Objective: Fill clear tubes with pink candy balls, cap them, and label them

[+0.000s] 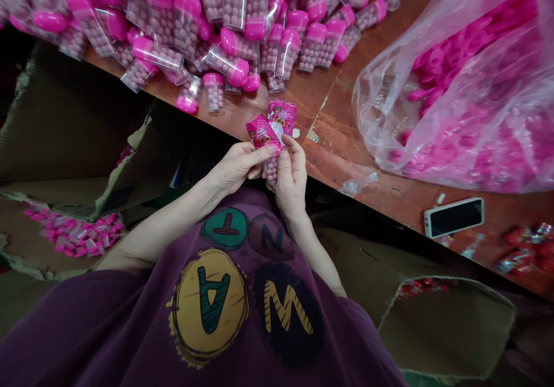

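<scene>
My left hand [237,166] is closed, its thumb pressed on the lower edge of a pink printed wrapper [261,131]. Close against it, my right hand [291,178] curls its fingers round a small clear tube [271,169] of pink candy balls. A second pink printed piece [283,113] stands up behind the first; whether the two are joined, I cannot tell. The tube's top is hidden by the wrapper and my fingers. Just beyond my hands, a pink-capped candy tube [213,93] sits at the table's edge.
Many pink-capped tubes [186,18] are heaped along the table [333,139]. To the right lie a clear bag [467,98] of pink plastic parts, a phone [454,217] and red-wrapped pieces [523,245]. Open cardboard boxes [73,127] stand below the edge.
</scene>
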The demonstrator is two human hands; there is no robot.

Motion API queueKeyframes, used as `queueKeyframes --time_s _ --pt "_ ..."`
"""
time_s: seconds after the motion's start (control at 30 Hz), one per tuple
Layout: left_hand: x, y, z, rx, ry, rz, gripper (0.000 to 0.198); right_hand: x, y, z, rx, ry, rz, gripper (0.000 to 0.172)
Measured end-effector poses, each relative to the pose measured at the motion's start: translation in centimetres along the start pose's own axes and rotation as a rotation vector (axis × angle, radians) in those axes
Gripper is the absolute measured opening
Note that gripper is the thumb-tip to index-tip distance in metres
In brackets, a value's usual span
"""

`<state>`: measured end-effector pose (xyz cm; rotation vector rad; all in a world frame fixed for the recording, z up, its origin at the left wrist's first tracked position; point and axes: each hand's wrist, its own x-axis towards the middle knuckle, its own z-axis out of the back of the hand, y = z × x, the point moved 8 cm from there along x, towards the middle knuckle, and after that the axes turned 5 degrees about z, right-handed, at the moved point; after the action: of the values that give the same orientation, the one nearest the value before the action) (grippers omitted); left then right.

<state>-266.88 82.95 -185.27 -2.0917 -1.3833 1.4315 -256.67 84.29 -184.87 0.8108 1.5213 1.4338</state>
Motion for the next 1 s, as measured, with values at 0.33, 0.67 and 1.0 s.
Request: queueKeyframes --time_s 0.33,0.67,1.0 --pt "-0.1 -1.0 0.7 -0.026 -0.071 -0.037 0.052 -0.7 -0.6 -0.8 0.157 0.111 -0.053 0.071" --pt "-0.5 -0.7 0.5 -0.065 -0.021 -0.001 0.045 -0.5 0.3 -0.8 0.274 0.056 -0.063 0.056" --pt "-1.3 -0.1 1.4 -0.041 -0.096 0.015 0.048 -0.1 -1.4 -1.4 0.133 0.098 -0.051 0.065"
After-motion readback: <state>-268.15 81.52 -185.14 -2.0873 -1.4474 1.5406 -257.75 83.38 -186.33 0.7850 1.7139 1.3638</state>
